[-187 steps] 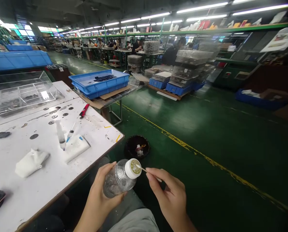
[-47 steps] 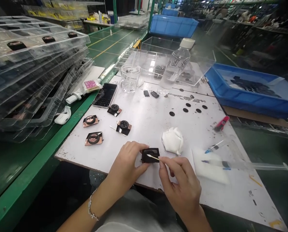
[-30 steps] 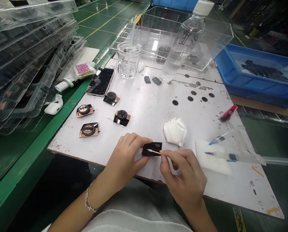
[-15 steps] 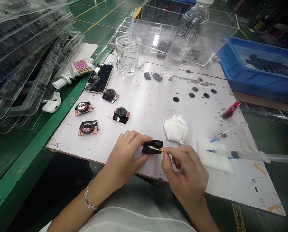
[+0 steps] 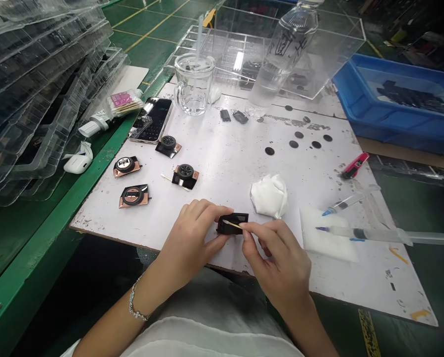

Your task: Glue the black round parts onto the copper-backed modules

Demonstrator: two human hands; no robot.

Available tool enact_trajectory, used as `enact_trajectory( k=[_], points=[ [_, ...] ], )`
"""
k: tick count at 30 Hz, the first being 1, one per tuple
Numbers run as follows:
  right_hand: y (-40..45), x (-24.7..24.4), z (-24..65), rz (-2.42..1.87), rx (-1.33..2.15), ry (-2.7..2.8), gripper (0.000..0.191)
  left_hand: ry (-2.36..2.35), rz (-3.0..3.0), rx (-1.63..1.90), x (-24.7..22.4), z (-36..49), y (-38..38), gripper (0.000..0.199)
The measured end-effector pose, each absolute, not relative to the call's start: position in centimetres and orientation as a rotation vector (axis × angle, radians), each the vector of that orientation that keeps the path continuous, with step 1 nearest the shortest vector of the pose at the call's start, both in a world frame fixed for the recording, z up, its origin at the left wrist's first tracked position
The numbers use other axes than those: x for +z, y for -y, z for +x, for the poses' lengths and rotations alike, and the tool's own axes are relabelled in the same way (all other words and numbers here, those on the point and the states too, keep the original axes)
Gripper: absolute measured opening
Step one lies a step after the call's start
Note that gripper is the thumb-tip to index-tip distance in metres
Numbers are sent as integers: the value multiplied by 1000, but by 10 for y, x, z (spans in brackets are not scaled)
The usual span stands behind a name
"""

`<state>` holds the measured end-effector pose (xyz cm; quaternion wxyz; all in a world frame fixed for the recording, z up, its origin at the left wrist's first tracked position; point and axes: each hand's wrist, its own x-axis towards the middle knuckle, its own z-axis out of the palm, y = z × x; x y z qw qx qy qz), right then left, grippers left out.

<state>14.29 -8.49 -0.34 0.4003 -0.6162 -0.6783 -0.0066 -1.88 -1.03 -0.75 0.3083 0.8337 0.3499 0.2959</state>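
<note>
**Swab (image 5: pixel 232 225) lying along a black part (image 5: pixel 229 230)**

The left hand (image 5: pixel 192 233) is gripping the part's left end, thumb below and forefinger above, closed down to its width. The right hand (image 5: pixel 281 253) is pinching the swab's stick between thumb and forefinger, the tips nearly meeting. The part is sitting between them, just over the near edge of the surface (image 5: pixel 222 148), its long axis running roughly side to side. The left hand is nearer, touching it; the right is hovering by its right end. The swab's tip is pointing toward the left hand; whether it is pressing on the part is hard to tell.

Beyond, to the right, a tissue wad (image 5: pixel 269 196) is lying beside a white pad (image 5: pixel 329 248), with two syringes (image 5: pixel 370 234) resting their tips over it. Leftward, four wheel pieces (image 5: pixel 185 171) are lying. Farther off, discs (image 5: pixel 269 151) and a phone (image 5: pixel 150 119) are lying, with a mug (image 5: pixel 194 89) and a bottle (image 5: pixel 270 74) standing behind.
</note>
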Motion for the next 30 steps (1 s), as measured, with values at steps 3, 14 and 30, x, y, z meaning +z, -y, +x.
enact_trajectory(
  k=[3,14,30],
  points=[
    [88,-1,145,-1527,19,1708,14,-940,2207,761,-6,-19,11,33],
    [92,-3,161,-1622,-416,1690,14,-954,2235,769,-6,-18,12,36],
    [95,-6,160,-1661,-679,1769,15,-939,2345,769,-8,-17,12,40]
  ],
)
